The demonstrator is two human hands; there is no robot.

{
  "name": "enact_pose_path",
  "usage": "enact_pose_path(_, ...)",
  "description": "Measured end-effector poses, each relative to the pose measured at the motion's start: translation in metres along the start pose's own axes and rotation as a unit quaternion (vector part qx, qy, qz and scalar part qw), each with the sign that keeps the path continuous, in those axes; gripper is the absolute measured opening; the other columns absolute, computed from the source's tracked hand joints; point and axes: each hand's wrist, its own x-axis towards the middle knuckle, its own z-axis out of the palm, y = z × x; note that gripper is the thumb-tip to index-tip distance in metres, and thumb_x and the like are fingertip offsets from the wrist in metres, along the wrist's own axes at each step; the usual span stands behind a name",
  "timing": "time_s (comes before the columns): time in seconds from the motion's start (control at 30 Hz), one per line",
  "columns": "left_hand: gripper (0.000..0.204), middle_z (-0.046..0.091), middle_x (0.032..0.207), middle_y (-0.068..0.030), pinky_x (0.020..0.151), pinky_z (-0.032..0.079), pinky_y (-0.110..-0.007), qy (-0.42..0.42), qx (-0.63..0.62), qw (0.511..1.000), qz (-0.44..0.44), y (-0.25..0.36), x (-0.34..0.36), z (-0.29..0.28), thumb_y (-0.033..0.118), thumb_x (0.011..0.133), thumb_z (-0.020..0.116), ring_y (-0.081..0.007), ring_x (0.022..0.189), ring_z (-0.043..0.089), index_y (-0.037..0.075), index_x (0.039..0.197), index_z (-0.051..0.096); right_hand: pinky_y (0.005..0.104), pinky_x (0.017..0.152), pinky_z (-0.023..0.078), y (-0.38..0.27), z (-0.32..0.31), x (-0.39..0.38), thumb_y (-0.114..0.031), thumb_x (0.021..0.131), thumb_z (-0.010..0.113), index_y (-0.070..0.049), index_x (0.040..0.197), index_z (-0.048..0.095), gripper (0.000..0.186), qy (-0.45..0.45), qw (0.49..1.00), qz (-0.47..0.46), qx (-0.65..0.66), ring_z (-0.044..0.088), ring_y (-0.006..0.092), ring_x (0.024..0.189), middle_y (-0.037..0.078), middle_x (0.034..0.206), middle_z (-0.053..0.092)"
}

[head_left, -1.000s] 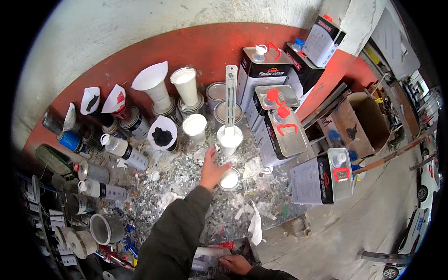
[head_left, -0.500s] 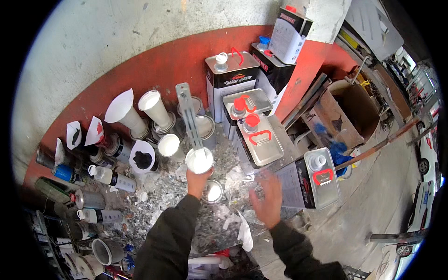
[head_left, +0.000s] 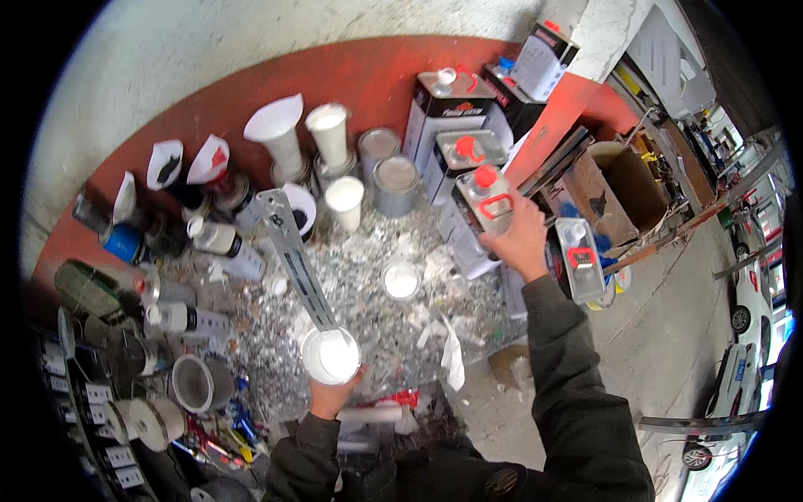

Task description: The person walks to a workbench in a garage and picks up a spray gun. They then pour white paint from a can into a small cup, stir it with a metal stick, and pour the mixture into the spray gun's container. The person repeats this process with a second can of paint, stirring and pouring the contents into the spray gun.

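My left hand (head_left: 333, 393) is wrapped round a white cup (head_left: 314, 361) of white liquid low in the middle of the view; a long slotted metal stick (head_left: 293, 255) stands tilted in it. Out to the right, my right hand (head_left: 520, 238) grips the top of a rectangular metal can (head_left: 464, 238) beside its red handle. Between the hands, a small round container (head_left: 401, 281) with white contents sits on the paint-spattered bench (head_left: 393, 322). A full white cup (head_left: 343, 203) stands farther back, next to a lidded grey tin (head_left: 396, 188).
Bottles (head_left: 238, 251), tins and paper-topped cups crowd the left and back of the bench. More metal cans (head_left: 452, 105) stand at back right, another (head_left: 579, 268) at the right edge. Beyond are a cardboard box (head_left: 619, 184) and cars (head_left: 736, 276); clutter (head_left: 234, 427) lies lower left.
My left hand has lifted the cup with the stick and brought it down toward me. My right hand has risen from the lower edge onto the can at the right.
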Motion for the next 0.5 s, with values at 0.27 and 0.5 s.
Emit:
enact_pose_path(0.27,0.067,0.062,0.124,-0.009,0.097,0.049,-0.037,0.004,0.039,0.999,0.001,0.007,-0.077,-0.047,0.007,0.073,0.085,-0.0216,0.113,0.06,0.003,0.133,0.054,0.0467,0.099,0.04,0.001,-0.049,-0.099,-0.026,0.056,0.082,-0.005,0.141,0.043,0.096,-0.027,0.994,-0.1,0.034,0.049,0.0384,0.117,0.018,0.13,0.051)
enact_pose_path(0.5,0.064,0.067,0.113,-0.0084,0.09,0.053,-0.035,0.022,0.049,0.998,0.025,0.006,-0.085,-0.061,0.015,0.07,0.09,-0.0193,0.102,0.064,0.003,0.124,0.058,0.0468,0.105,0.037,0.002,-0.037,-0.143,-0.022,0.054,0.083,-0.005,0.144,0.04,0.102,-0.078,0.99,-0.091,0.081,0.046,0.0394,0.123,0.019,0.135,0.048)
